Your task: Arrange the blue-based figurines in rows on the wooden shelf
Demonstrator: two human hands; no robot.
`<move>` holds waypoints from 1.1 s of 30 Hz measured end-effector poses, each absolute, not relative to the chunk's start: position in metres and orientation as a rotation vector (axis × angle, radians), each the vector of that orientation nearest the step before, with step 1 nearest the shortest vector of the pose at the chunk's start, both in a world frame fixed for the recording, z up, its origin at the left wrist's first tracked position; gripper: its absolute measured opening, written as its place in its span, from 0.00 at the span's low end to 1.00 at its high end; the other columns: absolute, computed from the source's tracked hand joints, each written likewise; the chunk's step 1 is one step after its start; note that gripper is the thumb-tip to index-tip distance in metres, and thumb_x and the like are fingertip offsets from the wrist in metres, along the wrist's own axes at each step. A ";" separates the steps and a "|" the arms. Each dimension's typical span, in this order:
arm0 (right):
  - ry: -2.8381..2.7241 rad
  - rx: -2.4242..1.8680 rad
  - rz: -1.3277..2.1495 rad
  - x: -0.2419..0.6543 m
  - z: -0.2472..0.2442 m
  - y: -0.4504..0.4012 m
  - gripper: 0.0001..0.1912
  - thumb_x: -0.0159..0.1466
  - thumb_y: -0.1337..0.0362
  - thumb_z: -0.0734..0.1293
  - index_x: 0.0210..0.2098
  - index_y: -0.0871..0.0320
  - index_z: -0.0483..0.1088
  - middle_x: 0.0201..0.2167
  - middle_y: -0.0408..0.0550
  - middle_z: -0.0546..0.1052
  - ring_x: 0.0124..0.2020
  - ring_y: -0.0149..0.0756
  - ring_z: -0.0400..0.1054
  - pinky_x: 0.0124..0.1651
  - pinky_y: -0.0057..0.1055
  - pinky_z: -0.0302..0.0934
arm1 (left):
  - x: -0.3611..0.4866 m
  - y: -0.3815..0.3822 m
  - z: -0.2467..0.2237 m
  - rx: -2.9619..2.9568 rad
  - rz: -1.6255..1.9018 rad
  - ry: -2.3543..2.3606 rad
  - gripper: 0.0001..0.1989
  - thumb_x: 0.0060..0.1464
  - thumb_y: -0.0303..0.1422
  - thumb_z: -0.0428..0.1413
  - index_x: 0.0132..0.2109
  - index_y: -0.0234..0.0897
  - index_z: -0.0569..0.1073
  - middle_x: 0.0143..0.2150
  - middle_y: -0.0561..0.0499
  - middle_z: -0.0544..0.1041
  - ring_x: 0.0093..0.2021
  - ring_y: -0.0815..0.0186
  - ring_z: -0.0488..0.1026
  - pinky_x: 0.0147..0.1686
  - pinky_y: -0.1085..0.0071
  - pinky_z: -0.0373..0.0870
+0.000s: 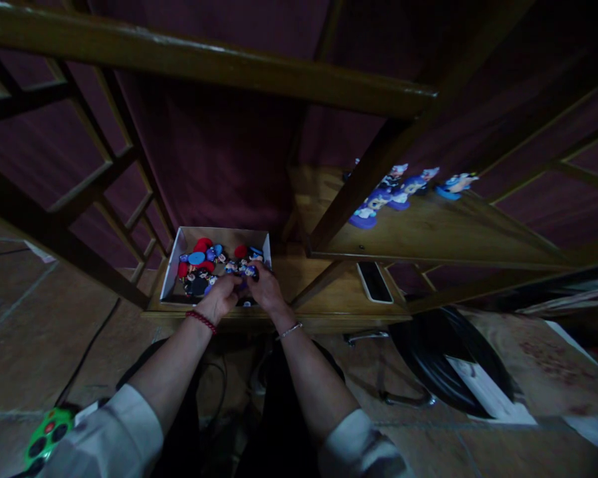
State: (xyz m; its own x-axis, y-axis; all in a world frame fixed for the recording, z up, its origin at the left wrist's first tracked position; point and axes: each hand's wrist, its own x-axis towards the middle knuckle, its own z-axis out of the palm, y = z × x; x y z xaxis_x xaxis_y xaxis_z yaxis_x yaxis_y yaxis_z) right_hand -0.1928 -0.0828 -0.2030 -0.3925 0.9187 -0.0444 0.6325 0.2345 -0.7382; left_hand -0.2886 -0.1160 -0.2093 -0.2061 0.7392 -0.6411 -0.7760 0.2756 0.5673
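A shallow white cardboard box (170, 271) sits on the low wooden shelf, with several small figurines (199, 259) lying jumbled in it, red, blue, black and purple. Over its front right part, my right hand (265, 287) is closed around a small purple-haired figurine (250, 271). My left hand (223, 296) is beside it, fingers curled and pointing at the same figurine; its fingertips are partly hidden, and I cannot tell whether they grip its purple base or another piece.
On the upper wooden shelf (448, 232) at the right stand several figurines (379, 198), mostly purple, and one on a blue base (456, 186). A phone (375, 282) lies on the lower shelf. Wooden posts and lattice frame the box. A black round stool (428, 345) and a green object (47, 435) are below.
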 end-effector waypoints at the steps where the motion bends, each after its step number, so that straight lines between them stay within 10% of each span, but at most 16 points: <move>1: -2.111 -1.426 0.964 -0.193 -0.203 -0.083 0.15 0.57 0.70 0.61 0.43 0.52 0.63 0.40 0.43 0.72 0.42 0.32 0.67 0.47 0.28 0.58 | -0.288 -0.115 -0.209 -0.046 1.371 1.127 0.13 0.40 0.12 0.44 0.28 0.32 0.65 0.24 0.52 0.70 0.24 0.72 0.69 0.30 0.72 0.72; 33: -1.735 -1.256 1.046 -0.213 -0.218 -0.066 0.13 0.53 0.63 0.63 0.39 0.55 0.66 0.36 0.43 0.72 0.38 0.32 0.66 0.45 0.30 0.60 | -0.295 -0.103 -0.219 0.084 1.657 0.858 0.23 0.39 0.13 0.49 0.43 0.34 0.70 0.32 0.51 0.75 0.32 0.71 0.72 0.37 0.74 0.68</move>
State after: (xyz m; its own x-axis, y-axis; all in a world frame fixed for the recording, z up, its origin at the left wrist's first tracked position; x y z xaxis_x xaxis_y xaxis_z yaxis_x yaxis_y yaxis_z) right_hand -0.2125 -0.0662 -0.2183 -0.2469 0.9638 0.1008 0.3606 0.1880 -0.9136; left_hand -0.2947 -0.1033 -0.2193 -0.2903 0.8749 -0.3877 -0.8215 -0.0201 0.5699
